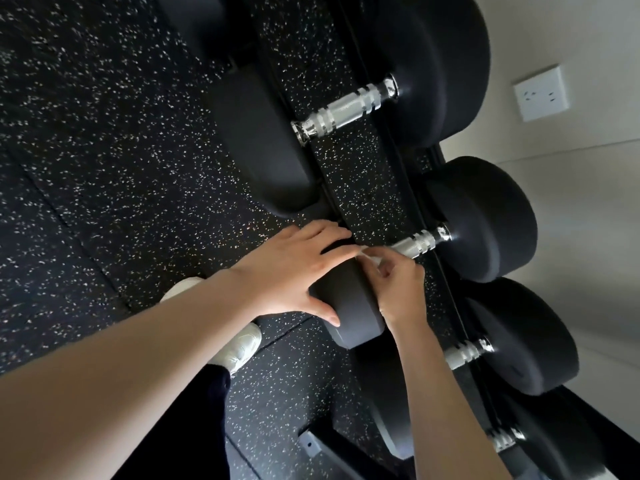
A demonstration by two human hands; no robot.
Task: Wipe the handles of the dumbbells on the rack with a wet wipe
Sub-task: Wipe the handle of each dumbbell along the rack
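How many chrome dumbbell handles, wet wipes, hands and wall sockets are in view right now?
Chrome dumbbell handles: 4
Wet wipe: 1
Hands: 2
Wall socket: 1
Total: 8

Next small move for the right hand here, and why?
Probably slide the right hand along the handle toward the far head, with the wet wipe pressed to the metal. The wipe is pinched at the handle's near end, the rest of the knurled bar shows uncovered, and the left hand rests on the near head, apparently bracing it.
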